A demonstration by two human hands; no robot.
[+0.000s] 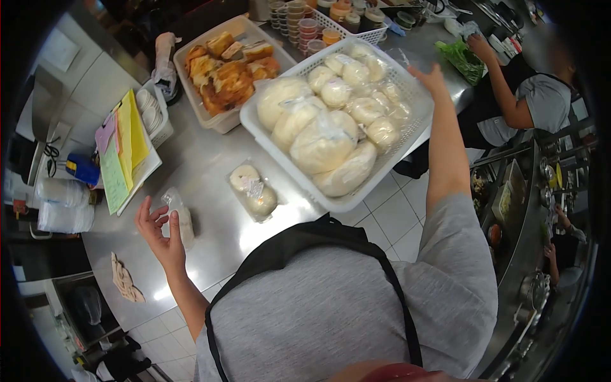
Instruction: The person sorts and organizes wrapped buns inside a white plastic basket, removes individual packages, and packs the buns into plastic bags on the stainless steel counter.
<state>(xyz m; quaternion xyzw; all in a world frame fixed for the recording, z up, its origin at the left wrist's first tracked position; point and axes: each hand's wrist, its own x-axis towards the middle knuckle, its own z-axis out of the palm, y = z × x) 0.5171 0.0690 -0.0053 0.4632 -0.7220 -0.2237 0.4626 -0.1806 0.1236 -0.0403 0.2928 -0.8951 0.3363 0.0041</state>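
Note:
My left hand [162,239] is open over the steel table, thumb and fingers apart. It is beside a small clear bag with pale contents [183,219], and I cannot tell whether they touch. At the far right corner of a white perforated basket [347,202], my right hand [431,79] has its fingers spread, seemingly against the rim. Large plastic-wrapped white balls that look like dough [323,143] and smaller wrapped ones [335,92] fill the basket. Its near corner juts past the table edge. Between my hands lies a clear pack with two pale round pieces [253,192] and a label.
A tub [219,121] of browned bread pieces stands behind the basket. Papers [127,153] lean at left; a crumpled cloth [126,280] lies near the edge. Stacked sauce cups [307,28] are at the back. A co-worker [515,95] handles leafy greens [461,60] at right.

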